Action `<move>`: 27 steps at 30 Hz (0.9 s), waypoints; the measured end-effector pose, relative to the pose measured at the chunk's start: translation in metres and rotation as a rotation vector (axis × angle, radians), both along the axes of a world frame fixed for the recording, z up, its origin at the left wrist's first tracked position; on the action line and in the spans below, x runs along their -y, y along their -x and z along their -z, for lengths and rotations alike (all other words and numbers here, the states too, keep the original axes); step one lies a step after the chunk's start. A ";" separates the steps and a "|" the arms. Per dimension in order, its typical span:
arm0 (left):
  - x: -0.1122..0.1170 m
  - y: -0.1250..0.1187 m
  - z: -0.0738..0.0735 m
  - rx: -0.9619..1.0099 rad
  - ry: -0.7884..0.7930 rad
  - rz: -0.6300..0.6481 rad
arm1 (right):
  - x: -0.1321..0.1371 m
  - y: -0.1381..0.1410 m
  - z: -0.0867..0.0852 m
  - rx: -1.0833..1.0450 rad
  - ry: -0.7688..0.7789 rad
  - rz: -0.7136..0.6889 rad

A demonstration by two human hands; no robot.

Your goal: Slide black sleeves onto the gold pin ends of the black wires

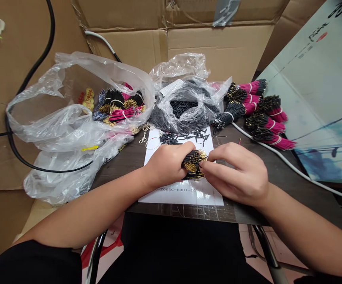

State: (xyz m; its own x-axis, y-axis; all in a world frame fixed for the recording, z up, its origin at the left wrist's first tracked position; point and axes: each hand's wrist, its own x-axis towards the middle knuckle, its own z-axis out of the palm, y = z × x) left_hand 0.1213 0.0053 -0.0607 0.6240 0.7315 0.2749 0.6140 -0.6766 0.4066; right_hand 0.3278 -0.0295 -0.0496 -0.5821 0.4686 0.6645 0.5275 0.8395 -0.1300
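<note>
My left hand (166, 163) is closed round a bundle of thin black wires with gold tips (193, 163), held over a white printed sheet (185, 191) on a small dark table (277, 177). My right hand (237, 173) pinches at the bundle's gold ends with thumb and fingertips. What the fingertips grip is too small to name. Loose short black tubes (183, 138) lie scattered on the sheet just beyond my hands.
A clear bag of black tubes (185, 108) sits behind the sheet. Pink-and-black wire bundles (262, 114) are piled at the right, more in a plastic bag (120, 106) at the left. A white cable (283, 161) crosses the table. Cardboard walls surround the table.
</note>
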 end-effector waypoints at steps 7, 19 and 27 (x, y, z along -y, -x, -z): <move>0.000 0.000 0.000 -0.060 0.014 0.009 | -0.006 -0.004 -0.009 0.202 -0.169 0.021; 0.001 -0.002 -0.001 0.039 0.114 0.016 | 0.000 -0.007 -0.012 0.090 -0.203 0.029; 0.003 -0.002 -0.005 0.256 0.217 0.051 | -0.001 -0.004 -0.003 0.011 -0.080 0.021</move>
State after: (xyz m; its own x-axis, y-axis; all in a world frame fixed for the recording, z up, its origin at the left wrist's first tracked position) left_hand 0.1235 0.0026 -0.0558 0.5920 0.7599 0.2686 0.4415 -0.5846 0.6807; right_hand 0.3319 -0.0289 -0.0463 -0.5802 0.4268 0.6936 0.5465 0.8355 -0.0570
